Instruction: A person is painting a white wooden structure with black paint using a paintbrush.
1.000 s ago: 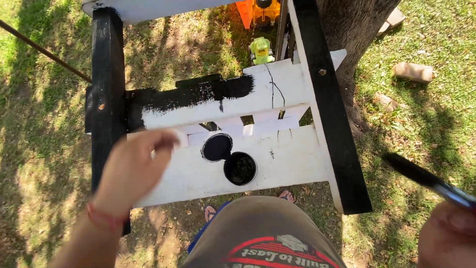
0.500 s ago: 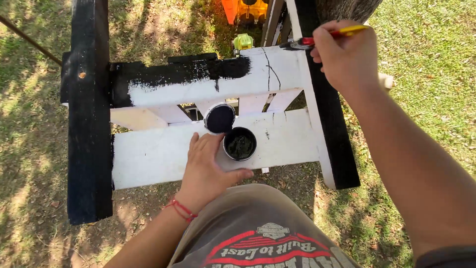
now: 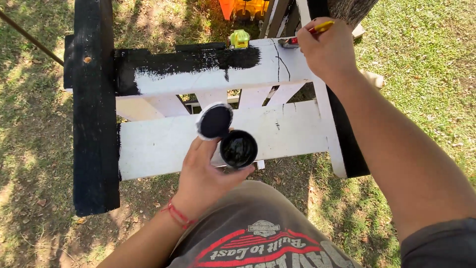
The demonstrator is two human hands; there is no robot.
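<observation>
Grass and dry leaves lie under a white wooden frame (image 3: 163, 144), partly painted black.

My left hand (image 3: 206, 176) is closed around a small round can of black paint (image 3: 238, 149), held over the lower white board; its round lid (image 3: 214, 121) (black inside, white rim) leans just beside the can. My right hand (image 3: 327, 49) grips a brush with yellow handle (image 3: 317, 28) at the upper board, near the black edge. Behind stands a small yellow-green container (image 3: 239, 38).

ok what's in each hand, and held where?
Left hand holds a small open can of black paint, gripped around its side from below. Right hand holds a paintbrush by its yellow handle.
</observation>
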